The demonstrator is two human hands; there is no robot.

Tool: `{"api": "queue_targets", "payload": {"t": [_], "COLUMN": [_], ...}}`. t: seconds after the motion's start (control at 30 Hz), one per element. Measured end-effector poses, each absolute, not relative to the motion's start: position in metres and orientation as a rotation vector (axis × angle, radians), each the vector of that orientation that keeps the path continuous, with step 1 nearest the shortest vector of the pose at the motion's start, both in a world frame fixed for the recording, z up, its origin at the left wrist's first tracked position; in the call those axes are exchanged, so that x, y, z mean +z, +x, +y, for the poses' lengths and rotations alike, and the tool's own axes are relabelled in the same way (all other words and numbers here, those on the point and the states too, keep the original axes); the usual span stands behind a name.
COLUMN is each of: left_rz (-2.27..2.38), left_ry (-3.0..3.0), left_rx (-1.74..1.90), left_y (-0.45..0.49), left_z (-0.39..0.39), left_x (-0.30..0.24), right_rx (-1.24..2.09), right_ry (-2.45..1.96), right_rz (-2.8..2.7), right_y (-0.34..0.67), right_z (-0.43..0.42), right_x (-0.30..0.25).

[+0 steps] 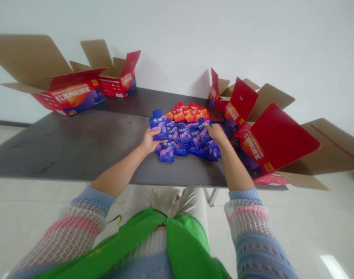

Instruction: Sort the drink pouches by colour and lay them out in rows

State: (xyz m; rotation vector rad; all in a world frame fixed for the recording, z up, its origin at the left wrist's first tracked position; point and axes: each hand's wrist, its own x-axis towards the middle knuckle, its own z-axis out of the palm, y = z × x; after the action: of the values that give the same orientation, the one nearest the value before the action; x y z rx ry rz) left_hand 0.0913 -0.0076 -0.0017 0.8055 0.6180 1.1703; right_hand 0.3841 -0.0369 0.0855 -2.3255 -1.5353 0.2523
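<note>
My left hand [148, 142] is closed on a blue-purple pouch [158, 123] with white print, held upright at the left edge of a heap; whether more pouches sit behind it I cannot tell. My right hand [217, 134] pinches another blue-purple pouch [205, 134] at the right side of the same heap, its fingertips partly hidden. Between both hands lies the pile of blue pouches [185, 135]. One loose pouch [167, 154] rests at its near left. Behind are several red-orange pouches [191, 112].
Two opened red cartons, one large [78, 95] and one farther back [114, 86], stand at the left of the dark table [63, 143]. Several more open cartons line the right side, the nearest carton [252, 155] close to my right forearm, its flaps sticking out.
</note>
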Motion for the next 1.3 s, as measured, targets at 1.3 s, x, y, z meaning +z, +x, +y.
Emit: {"api": "queue_targets", "payload": {"t": [1.3], "left_rz": [0.583], "left_ry": [0.881], "left_rx": [1.249], "left_y": [0.091], "left_z": [-0.006], "left_x": [0.000], "right_rx": [0.484], "right_ry": [-2.559], "right_rz": [-1.418], "right_y": [0.338], "right_z": [-0.043], "right_x": [0.073]}}
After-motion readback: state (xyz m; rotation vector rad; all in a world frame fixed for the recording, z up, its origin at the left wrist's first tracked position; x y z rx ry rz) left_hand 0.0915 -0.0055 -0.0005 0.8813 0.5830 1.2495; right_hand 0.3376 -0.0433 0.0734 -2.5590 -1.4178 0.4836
